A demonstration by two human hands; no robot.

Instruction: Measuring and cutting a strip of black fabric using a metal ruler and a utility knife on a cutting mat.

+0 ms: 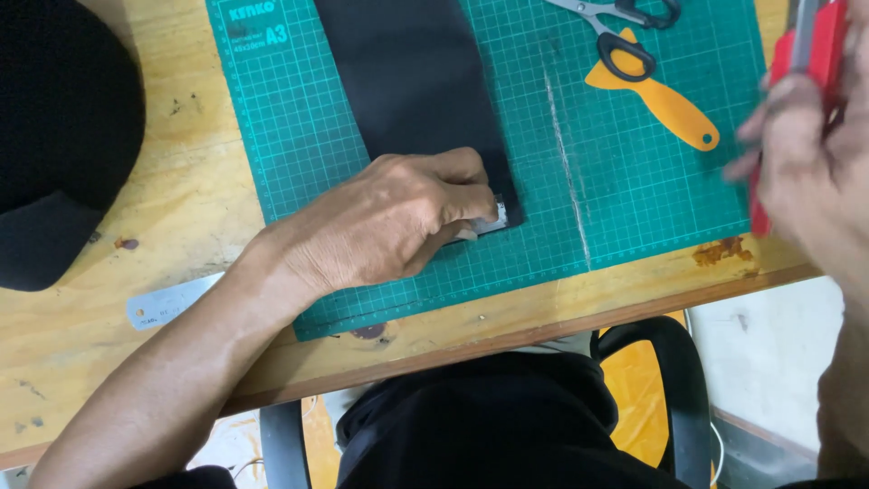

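Observation:
My left hand (385,222) rests on the green cutting mat (634,208), fingers curled and pressing a small silvery piece (495,217) against the near corner of a black strip of material (412,77). My right hand (810,158), blurred at the right edge, is raised above the mat and grips a red-handled tool (819,50) with a metal part; its exact kind is unclear.
Black-handled scissors (620,27) and an orange plastic tool (665,100) lie at the mat's far right. A steel ruler (167,303) sits on the wooden table (109,362) under my forearm. A black cap (54,136) lies at left. A chair armrest (674,362) shows below.

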